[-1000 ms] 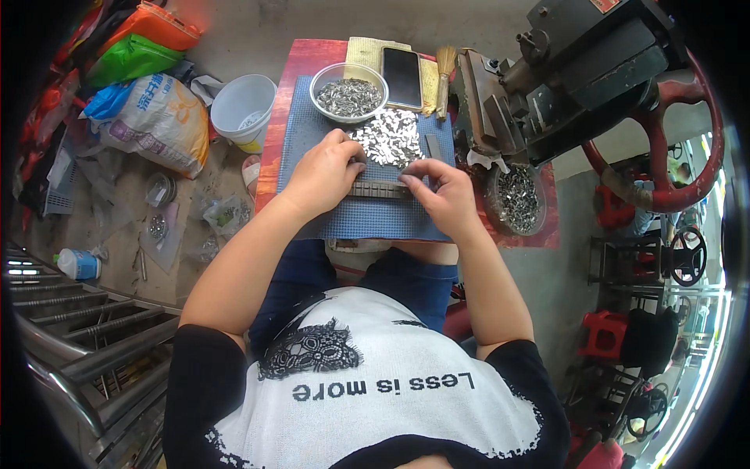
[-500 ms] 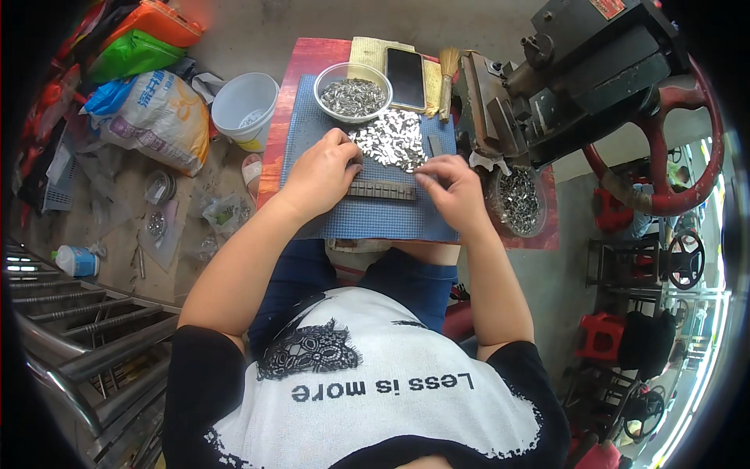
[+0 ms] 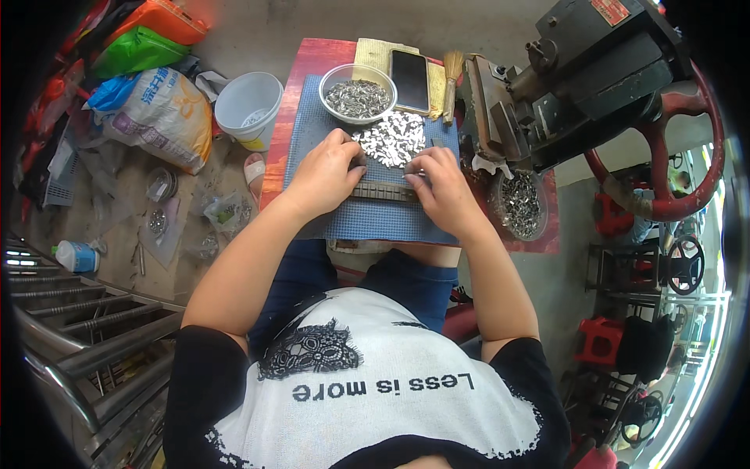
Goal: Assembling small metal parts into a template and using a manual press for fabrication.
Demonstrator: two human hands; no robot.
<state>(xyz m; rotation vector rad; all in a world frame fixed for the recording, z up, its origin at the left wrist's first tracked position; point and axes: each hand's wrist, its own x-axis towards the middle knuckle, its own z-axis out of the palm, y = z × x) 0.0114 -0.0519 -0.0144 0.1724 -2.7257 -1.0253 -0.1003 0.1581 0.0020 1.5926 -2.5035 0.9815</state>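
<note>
A dark slotted metal bar [image 3: 383, 192] lies crosswise on the blue ribbed mat [image 3: 391, 223]. My left hand [image 3: 324, 173] rests at the bar's left end, fingers curled together; whatever they hold is hidden. Over the bar's right end, my right hand [image 3: 444, 187] pinches a small shiny metal piece [image 3: 407, 175] between thumb and fingers. Just beyond the bar, a loose pile of small silvery metal pieces [image 3: 392, 139] is spread on the mat. Behind that pile stands a clear bowl [image 3: 322, 92] filled with more such pieces.
A phone [image 3: 409, 80] lies on a yellow cloth [image 3: 375, 51], with a brush [image 3: 451, 86] beside it. To the right are a machine with a red handwheel [image 3: 656, 195] and a tub of metal pieces [image 3: 519, 205]. A white bucket [image 3: 250, 109] stands left of the table.
My right hand has moved left from the edge of the pile to the bar's right end, its fingers now pinched together. My left hand stays nearly in place.
</note>
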